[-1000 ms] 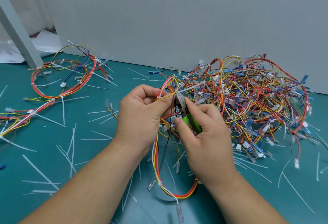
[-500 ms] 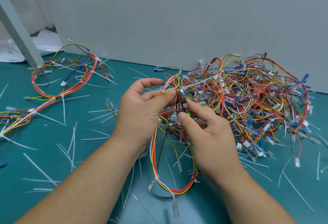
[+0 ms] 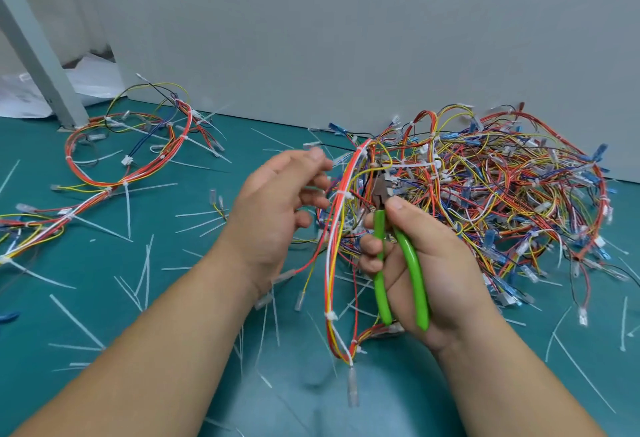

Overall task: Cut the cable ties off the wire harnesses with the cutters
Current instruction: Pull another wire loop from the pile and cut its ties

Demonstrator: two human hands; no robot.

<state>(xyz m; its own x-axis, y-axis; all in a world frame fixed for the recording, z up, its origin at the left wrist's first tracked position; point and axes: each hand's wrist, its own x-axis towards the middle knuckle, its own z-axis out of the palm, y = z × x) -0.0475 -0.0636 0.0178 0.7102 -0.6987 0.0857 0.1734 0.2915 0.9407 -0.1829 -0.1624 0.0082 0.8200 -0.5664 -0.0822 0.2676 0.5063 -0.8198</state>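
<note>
Head view: the cutters (image 3: 411, 265) sit just right of centre, at about 4 o'clock. They have two glossy, bright green, gently curved plastic handles that spread apart toward the wrist, and a short, dark metal head. The right hand (image 3: 440, 270) grips them, fingers curled around the left handle, the right handle lying across the palm and the thumb tip pressed near the pivot. The head is pushed into wires at the top of a raised wire harness (image 3: 334, 263); whether the blades are together cannot be made out.

That harness is a slim bundle of red, white, yellow and orange insulated wires, looping down to 6 o'clock, with a white cable tie (image 3: 341, 193) cinched around it. The left hand (image 3: 273, 208), at 9 o'clock of the bundle, is blurred, fingers spread and loosely bent, holding nothing.

At 3 o'clock lies a tangled pile of harnesses (image 3: 502, 194) with blue and clear connectors. At 10 o'clock a looped harness (image 3: 131, 159) lies flat. Thin, white cut tie strips (image 3: 77, 320) litter the matte teal mat (image 3: 31, 319). A smooth grey panel (image 3: 346, 38) fills 12 o'clock.
</note>
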